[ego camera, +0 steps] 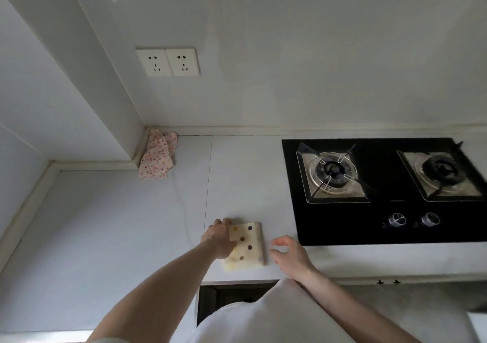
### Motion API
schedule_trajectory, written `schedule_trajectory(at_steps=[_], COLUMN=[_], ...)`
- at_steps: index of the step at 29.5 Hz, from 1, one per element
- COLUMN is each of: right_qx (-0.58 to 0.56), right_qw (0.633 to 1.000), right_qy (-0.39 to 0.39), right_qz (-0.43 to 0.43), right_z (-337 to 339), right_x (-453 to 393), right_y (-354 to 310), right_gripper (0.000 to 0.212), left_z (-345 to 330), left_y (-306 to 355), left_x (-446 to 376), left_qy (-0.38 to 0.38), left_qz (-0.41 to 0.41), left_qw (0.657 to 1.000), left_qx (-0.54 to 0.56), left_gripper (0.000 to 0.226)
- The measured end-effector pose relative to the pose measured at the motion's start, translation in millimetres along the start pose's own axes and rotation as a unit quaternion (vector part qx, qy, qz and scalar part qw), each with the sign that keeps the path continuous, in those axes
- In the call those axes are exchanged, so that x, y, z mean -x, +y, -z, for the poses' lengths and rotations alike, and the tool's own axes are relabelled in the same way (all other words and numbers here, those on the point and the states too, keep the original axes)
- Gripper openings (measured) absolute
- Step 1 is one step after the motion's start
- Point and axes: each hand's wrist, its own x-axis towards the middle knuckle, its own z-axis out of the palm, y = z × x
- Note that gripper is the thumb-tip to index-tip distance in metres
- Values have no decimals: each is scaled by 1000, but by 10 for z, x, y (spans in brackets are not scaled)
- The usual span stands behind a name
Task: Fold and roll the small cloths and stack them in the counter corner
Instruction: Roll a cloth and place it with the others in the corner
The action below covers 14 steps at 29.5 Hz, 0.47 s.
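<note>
The gas hob point(382, 190) set into the bench point(105, 237) is taken as the landmark. Well to the left of the hob, in the far corner where the bench meets the wall, a pink floral cloth point(158, 155) is lying, partly leaned against the wall trim. It looks loosely bundled rather than tightly rolled, so that piece may be counted as placed, though its neatness cannot be judged from here.

Just left of the hob's near corner, close to the bench's front edge, a cream spotted cloth point(246, 245) is laid flat as a folded rectangle. Its left edge is covered by the left hand point(220, 238), whose fingers are curled onto the fabric; whether the edge is pinched or only pressed cannot be told. The right hand point(288, 253) is held between the cloth and the hob, released, with fingers relaxed and apart from the fabric.

The fold of this second cloth appears done; rolling it and carrying it to the corner beside the floral one seem to remain. No further cloths are seen.
</note>
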Motion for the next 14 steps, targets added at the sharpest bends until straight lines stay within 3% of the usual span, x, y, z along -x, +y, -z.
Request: schedule_trajectory(at_steps=[6,11,14], right_qx=[9,-51,-122], right_qw=[1000,996,988], right_qy=[-16,-53,-59], right_qz=[-23,-52,-73], right_z=[-46,-120,-153], right_x=[-154,-346,-404], right_y=[-105,-273,-380], right_gripper=[38,58,44], left_z=[46,88,125], left_y=[-52,-71,-84], left_x=[-4,77,127], left_qy=[8,35,21], left_qz=[23,17,5], left_qw=[998,986,976], left_qx=[61,164,217], left_gripper=[46,37,16])
